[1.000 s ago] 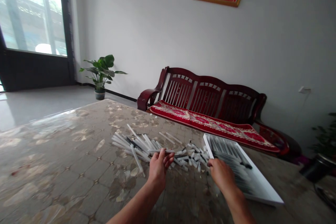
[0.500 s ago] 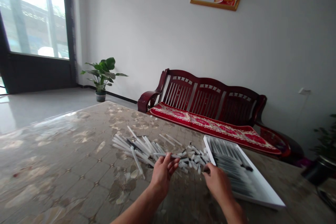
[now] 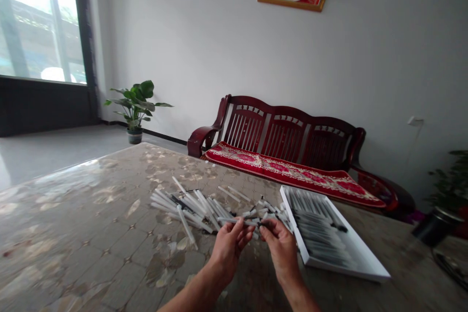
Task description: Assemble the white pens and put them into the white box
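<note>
My left hand (image 3: 228, 246) pinches a slim translucent pen (image 3: 227, 220) between thumb and fingers, holding it nearly level above the table. At the pen's right end, my right hand (image 3: 282, 248) has thumb and forefinger closed on a small dark pen part, mostly hidden by the fingers. Left of and behind my hands lies a loose heap of whitish pen barrels (image 3: 187, 208). Short white and black pen pieces, probably caps (image 3: 269, 207), are scattered behind my right hand. To the right, a shallow white box (image 3: 367, 264) holds rows of dark-filled pens (image 3: 321, 241).
The patterned table (image 3: 109, 224) spreads under everything. Beyond its far edge stands a dark red wooden bench (image 3: 285, 129) with a red floral runner (image 3: 292, 168). A potted plant (image 3: 135, 107) is at the back left, and a dark pot (image 3: 437, 224) sits at the right.
My right hand has moved left from beside the box and the small pieces to the right end of the pen. My left hand still holds the pen. The view has shifted slightly.
</note>
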Demonstrator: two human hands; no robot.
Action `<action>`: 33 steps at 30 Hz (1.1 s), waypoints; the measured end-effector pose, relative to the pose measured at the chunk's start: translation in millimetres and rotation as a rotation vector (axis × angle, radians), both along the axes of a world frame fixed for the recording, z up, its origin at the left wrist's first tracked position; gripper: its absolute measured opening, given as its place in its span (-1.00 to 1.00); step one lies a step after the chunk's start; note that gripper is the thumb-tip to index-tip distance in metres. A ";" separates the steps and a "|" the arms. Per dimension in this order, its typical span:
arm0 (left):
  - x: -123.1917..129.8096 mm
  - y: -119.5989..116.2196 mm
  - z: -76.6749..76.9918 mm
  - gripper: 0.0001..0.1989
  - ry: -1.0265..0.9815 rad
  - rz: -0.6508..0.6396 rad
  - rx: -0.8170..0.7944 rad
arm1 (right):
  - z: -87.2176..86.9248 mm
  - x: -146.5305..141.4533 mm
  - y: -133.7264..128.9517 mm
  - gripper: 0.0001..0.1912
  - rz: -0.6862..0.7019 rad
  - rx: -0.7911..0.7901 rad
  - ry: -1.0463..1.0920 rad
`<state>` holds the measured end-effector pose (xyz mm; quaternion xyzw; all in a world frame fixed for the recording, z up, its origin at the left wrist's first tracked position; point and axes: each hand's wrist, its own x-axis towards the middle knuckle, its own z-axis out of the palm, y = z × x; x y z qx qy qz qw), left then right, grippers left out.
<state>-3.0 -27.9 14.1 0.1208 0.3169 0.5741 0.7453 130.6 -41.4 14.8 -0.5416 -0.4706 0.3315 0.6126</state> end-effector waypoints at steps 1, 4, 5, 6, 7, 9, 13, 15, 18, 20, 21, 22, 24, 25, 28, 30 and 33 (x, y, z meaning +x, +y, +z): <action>0.3 -0.3 -0.5 -0.93 -0.002 -0.004 0.003 | -0.3 -0.4 0.1 -0.68 0.000 -0.004 0.004; 0.9 -1.2 -1.1 -0.92 -0.004 0.000 0.006 | -1.8 -0.8 0.4 -0.69 -0.006 0.004 -0.015; 1.1 -1.3 -1.0 -0.92 -0.001 0.004 0.007 | -2.7 -0.6 0.5 -0.69 -0.012 0.012 -0.035; 1.2 -1.5 -0.8 -0.92 0.003 0.007 0.009 | -3.9 -0.3 0.6 -0.69 -0.021 0.021 -0.063; 1.3 -1.6 -0.5 -0.91 0.008 0.008 0.011 | -5.3 0.2 0.7 -0.70 -0.031 0.029 -0.096; 1.3 -1.8 0.2 -0.92 0.019 0.004 0.015 | -8.5 1.8 0.7 -0.70 -0.051 0.046 -0.175; 0.4 -2.7 -0.4 -0.91 0.034 -0.011 0.045 | -13.9 7.1 -0.8 -0.75 -0.067 0.109 -0.377; -0.3 -3.1 -1.9 -0.89 0.039 -0.011 0.060 | -14.7 10.0 -2.2 -0.78 -0.076 0.160 -0.505; -0.7 -3.8 -4.7 -0.86 0.046 -0.015 0.081 | -13.1 12.0 -4.5 -0.78 -0.094 0.226 -0.686; -0.1 -4.7 -6.3 -0.83 0.049 -0.025 0.101 | -11.1 11.0 -6.0 -0.72 -0.101 0.257 -0.775; 0.4 -5.3 -7.0 -0.81 0.050 -0.030 0.109 | -10.3 9.9 -6.7 -0.68 -0.103 0.271 -0.808; 1.0 -5.9 -7.7 -0.78 0.051 -0.036 0.114 | -9.6 8.6 -7.2 -0.63 -0.105 0.280 -0.831; 2.1 -6.9 -8.6 -0.74 0.057 -0.046 0.122 | -8.8 6.1 -7.9 -0.55 -0.103 0.265 -0.840; 2.6 -7.2 -8.9 -0.72 0.061 -0.049 0.126 | -8.4 5.2 -8.2 -0.53 -0.096 0.231 -0.823; 3.3 -7.2 -8.9 -0.70 0.076 -0.048 0.130 | -6.5 4.3 -9.6 -0.48 -0.032 0.076 -0.720; 3.5 -6.9 -8.3 -0.70 0.078 -0.044 0.125 | -4.5 4.8 -11.2 -0.48 0.022 0.041 -0.675; 3.9 -6.7 -7.8 -0.71 0.075 -0.041 0.109 | -3.0 5.5 -13.1 -0.60 0.052 0.111 -0.699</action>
